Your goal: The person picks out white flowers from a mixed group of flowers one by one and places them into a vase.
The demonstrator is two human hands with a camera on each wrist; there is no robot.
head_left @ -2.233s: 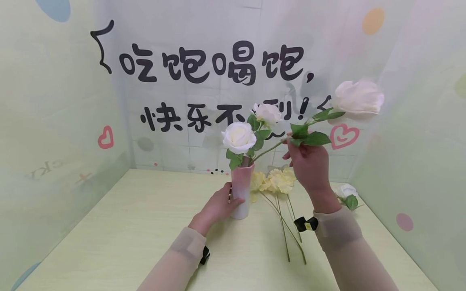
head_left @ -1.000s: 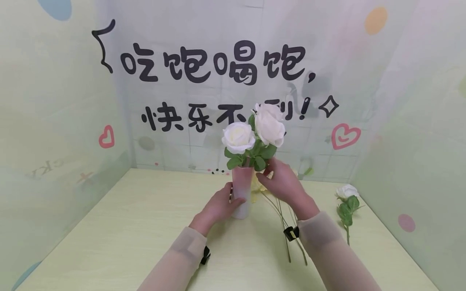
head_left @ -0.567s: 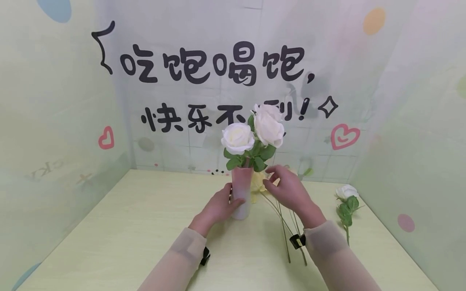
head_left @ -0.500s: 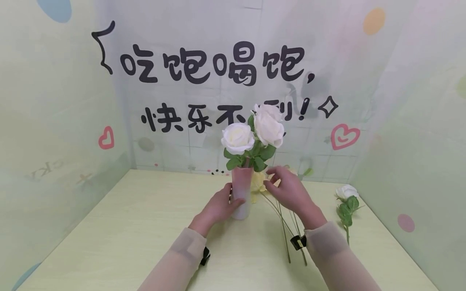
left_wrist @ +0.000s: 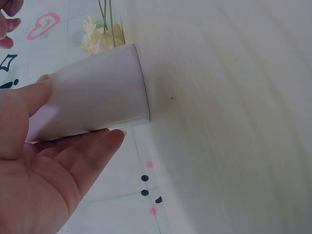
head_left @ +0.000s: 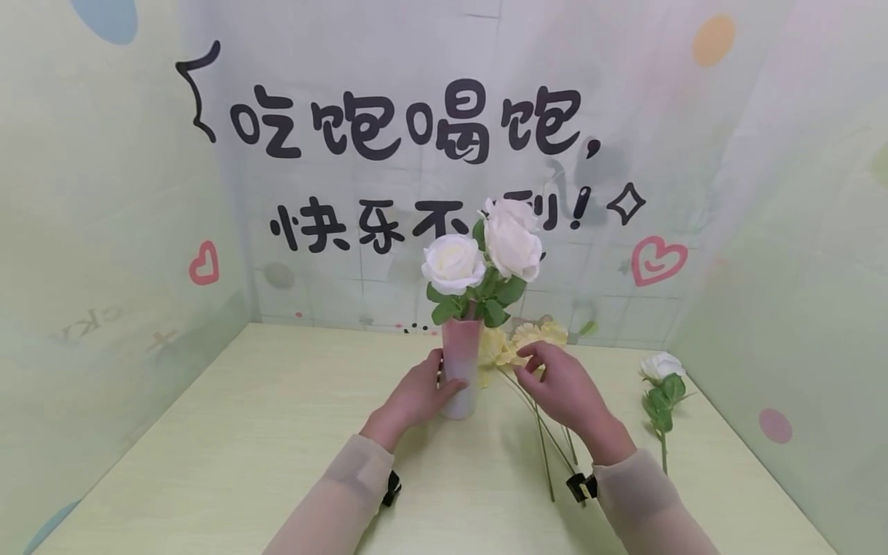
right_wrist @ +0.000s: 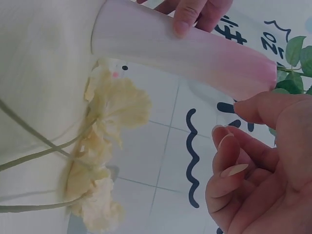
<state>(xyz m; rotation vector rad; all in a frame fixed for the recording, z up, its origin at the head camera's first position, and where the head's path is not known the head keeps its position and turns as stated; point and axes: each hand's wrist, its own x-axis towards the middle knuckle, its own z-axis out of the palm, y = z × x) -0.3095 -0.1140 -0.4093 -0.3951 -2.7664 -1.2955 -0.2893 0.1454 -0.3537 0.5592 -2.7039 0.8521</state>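
My left hand (head_left: 415,393) grips the lower part of a pink-to-white vase (head_left: 459,358), thumb in front and fingers behind. In the left wrist view the vase's base (left_wrist: 114,83) stands on the table. A white rose (head_left: 453,264) and pale pink roses (head_left: 513,243) stand in the vase with green leaves showing above its rim. To the right, my right hand (head_left: 572,389) hovers with loosely curled fingers and holds nothing. Yellow flowers (head_left: 496,347) lie behind and beside it, their thin stems pointing toward me; in the right wrist view the yellow petals (right_wrist: 117,105) are apart from the fingers.
A single white rose (head_left: 662,366) with leaves lies at the table's right side. The pale wooden table (head_left: 229,439) meets printed walls with black lettering at the back and plain sides left and right.
The right hand brought a pale pink rose into the vase, let it go, then drew back right and downward, uncovering the yellow flowers. The left hand stayed on the vase.
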